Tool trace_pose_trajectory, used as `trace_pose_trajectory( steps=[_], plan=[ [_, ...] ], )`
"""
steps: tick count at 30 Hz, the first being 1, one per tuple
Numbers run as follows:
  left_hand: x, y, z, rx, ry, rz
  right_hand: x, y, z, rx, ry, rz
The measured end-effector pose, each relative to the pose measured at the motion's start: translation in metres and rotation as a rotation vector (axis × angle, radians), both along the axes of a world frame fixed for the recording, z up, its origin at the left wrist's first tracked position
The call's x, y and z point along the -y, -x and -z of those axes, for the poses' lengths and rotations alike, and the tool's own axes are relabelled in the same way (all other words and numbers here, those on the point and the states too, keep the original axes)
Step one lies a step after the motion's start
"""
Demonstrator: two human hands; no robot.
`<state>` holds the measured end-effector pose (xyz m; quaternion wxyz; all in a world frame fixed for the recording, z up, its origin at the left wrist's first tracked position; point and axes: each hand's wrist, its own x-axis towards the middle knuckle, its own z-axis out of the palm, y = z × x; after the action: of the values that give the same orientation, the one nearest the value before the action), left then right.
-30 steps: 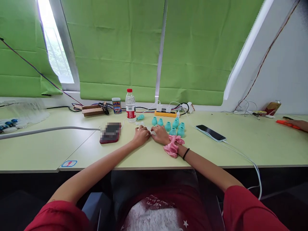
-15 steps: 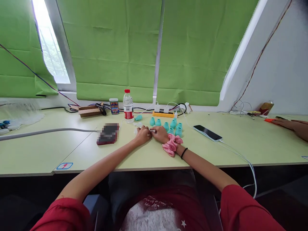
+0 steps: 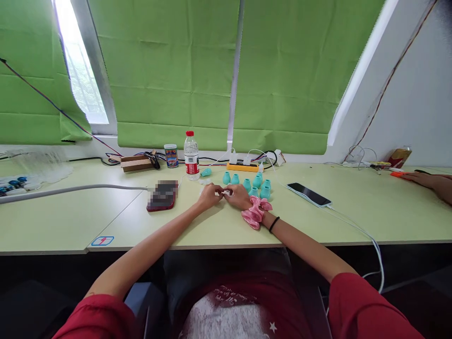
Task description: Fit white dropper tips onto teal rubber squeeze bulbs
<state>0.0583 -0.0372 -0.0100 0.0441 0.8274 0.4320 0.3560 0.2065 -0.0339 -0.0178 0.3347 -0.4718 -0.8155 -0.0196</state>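
Note:
My left hand [image 3: 210,197] and my right hand [image 3: 238,197] meet over the table, fingertips pinched together. Between them shows a small white piece [image 3: 226,192], largely covered by the fingers, so its kind is unclear. Several small teal vase-shaped pieces [image 3: 265,192] stand just beyond and to the right of my right hand. Another teal piece [image 3: 205,172] lies on its side behind my left hand. Close to it are small translucent white pieces [image 3: 205,181]. A pink scrunchie [image 3: 254,214] and a black band are on my right wrist.
Behind stand a water bottle [image 3: 191,157], a printed can [image 3: 171,156] and an orange power strip [image 3: 243,167]. A dark phone-like device [image 3: 163,197] lies left, a cabled phone [image 3: 309,195] right. Another person's hand [image 3: 420,179] rests at far right, by an orange object.
The view has shifted slightly, moving the scene a little to the right. My fingers have changed their pinch slightly around the small white piece; both hands remain together.

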Motion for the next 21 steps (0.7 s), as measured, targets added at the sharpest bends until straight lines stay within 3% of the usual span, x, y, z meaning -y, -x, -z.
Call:
trace_pose_trajectory(
  steps=[9,16,21],
  plan=[
    [0.003,0.000,-0.008,0.247,0.045,-0.034,0.004,0.003,-0.004,-0.323,-0.036,-0.055],
    [-0.003,0.004,-0.011,0.547,0.220,0.090,0.002,0.002,-0.006,-0.649,0.313,-0.154],
    [-0.003,0.008,-0.013,0.572,0.268,0.117,0.008,0.003,-0.008,-0.664,0.413,-0.150]
  ],
)
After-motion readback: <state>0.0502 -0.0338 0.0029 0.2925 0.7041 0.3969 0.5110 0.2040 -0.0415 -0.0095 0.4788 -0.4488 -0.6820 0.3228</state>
